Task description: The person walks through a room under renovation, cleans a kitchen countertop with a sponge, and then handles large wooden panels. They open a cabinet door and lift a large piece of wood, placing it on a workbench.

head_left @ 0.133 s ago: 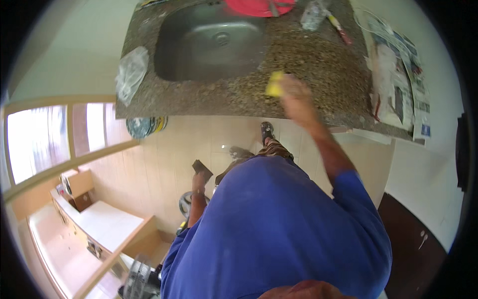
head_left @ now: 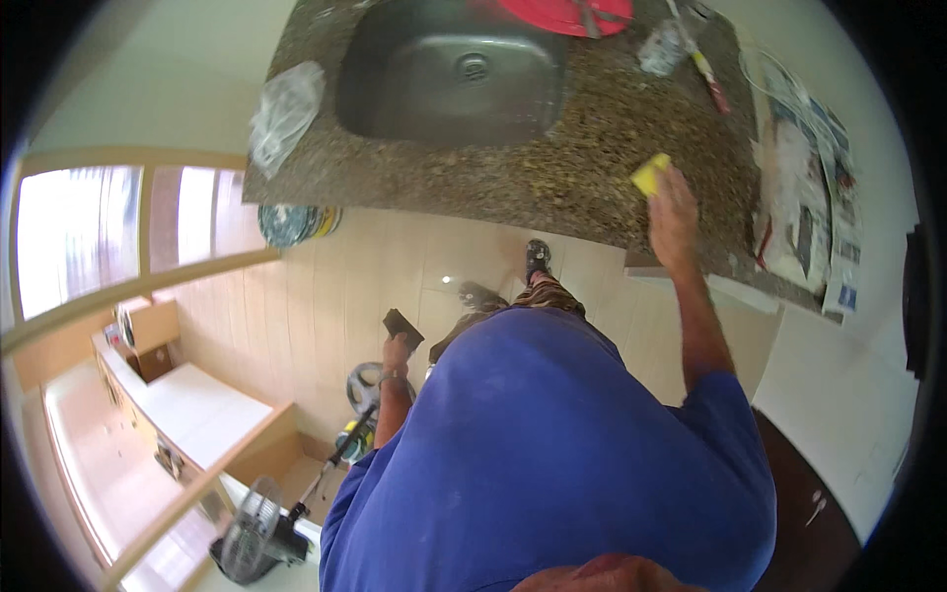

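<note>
My right hand [head_left: 675, 217] reaches over the speckled brown stone countertop [head_left: 592, 178], closed on a yellow sponge [head_left: 650, 176]. The sponge sits at the fingertips against the stone, right of the steel sink [head_left: 449, 118]. Down beside my left hip, above the floor, my left hand [head_left: 397, 352] grips a dark flat rectangular block [head_left: 402, 329]; its kind is not clear.
A pink-red basin [head_left: 562, 14] stands by the sink, near a clear plastic bag [head_left: 663, 49] and a red-handled brush [head_left: 712, 84]. Crumpled plastic [head_left: 286, 118] lies left. Newspaper [head_left: 843, 237] lines the right end. A standing fan [head_left: 254, 533] is behind my left.
My right hand has swept to the right across the countertop with the sponge. The whole view has shifted slightly; my left hand keeps its hold on the dark block.
</note>
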Demonstrator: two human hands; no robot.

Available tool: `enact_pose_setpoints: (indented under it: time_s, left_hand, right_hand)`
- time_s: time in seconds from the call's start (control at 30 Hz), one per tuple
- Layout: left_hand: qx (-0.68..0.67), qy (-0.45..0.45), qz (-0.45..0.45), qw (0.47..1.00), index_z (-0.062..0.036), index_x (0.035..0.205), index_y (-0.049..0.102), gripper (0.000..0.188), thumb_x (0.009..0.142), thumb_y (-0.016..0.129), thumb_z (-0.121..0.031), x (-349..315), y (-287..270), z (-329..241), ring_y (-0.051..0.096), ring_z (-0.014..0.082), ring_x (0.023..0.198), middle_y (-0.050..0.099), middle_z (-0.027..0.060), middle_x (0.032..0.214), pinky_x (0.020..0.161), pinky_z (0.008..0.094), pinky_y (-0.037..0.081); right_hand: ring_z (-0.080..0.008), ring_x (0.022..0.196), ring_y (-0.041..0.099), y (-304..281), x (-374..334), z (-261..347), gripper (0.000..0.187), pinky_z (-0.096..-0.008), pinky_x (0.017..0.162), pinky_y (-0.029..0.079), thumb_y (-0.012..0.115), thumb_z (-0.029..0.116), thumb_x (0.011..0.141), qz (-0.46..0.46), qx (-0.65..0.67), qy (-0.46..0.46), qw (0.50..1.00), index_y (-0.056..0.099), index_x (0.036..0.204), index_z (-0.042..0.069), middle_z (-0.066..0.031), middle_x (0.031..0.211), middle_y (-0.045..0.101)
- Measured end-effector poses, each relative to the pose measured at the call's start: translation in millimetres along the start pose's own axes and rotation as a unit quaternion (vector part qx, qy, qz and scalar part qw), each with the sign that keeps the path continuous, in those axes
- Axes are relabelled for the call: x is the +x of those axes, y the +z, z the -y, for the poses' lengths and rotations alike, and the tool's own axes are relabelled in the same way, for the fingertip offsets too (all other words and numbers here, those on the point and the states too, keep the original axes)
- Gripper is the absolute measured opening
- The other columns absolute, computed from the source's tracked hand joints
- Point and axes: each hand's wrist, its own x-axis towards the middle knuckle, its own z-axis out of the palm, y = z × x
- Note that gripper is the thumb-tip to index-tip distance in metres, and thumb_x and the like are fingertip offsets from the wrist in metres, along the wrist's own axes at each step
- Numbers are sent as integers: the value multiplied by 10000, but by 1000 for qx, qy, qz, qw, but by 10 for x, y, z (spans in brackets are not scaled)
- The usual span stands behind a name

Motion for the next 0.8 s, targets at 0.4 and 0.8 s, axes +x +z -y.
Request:
enact_pose_setpoints:
  time_s: [0.4, 0.8]
  left_hand:
    - [320, 18, -50, 946, 3, 927, 631, 345, 775, 483, -268, -527, -204, 1478, 591, 371, 855, 619, 255, 892, 696, 445, 442]
    - [30, -104, -79, 991, 70, 881, 597, 387, 729, 517, -276, -979, -68, 1172, 558, 258, 690, 608, 154, 782, 610, 388, 420]
  right_hand:
    - [-309, 1240, 339, 2432, 573, 1585, 395, -469, 1016, 258, 451, 113, 828, 205, -42, -390, 897, 485, 1220, 72, -139, 1301, 399]
    - [-304, 1246, 349, 3428, 482, 2249, 386, -493, 1017, 253, 427, 165, 851, 216, -2, -432, 876, 495, 1220, 74, -146, 1317, 418]
